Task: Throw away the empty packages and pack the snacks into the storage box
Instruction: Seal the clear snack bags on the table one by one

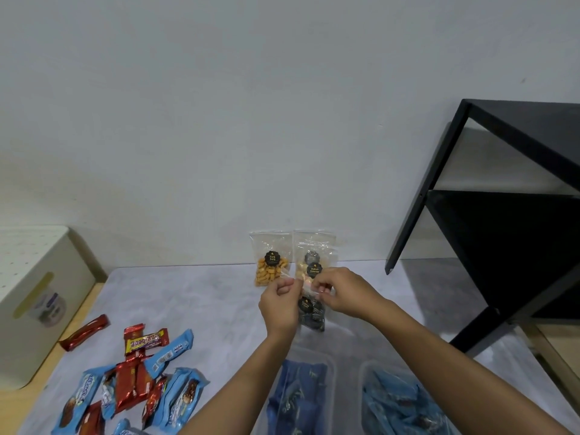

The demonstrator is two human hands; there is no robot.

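While left hand (pixel 279 301), right hand (pixel 340 295) pinch one bag (pixel 310 312), two boxes (pixel 328 361) (pixel 365 370) near.

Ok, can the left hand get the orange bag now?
Likely yes, once freed: the left hand pinches the cookie bag with the right hand, but the orange bag stands just beyond it, nothing between.

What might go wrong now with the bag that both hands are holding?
The dark cookie bag is held only by its top edge between the left hand and right hand; it may slip or tear open. The orange snack bag and pale biscuit bag lean on the wall close behind; a nudge might topple them.
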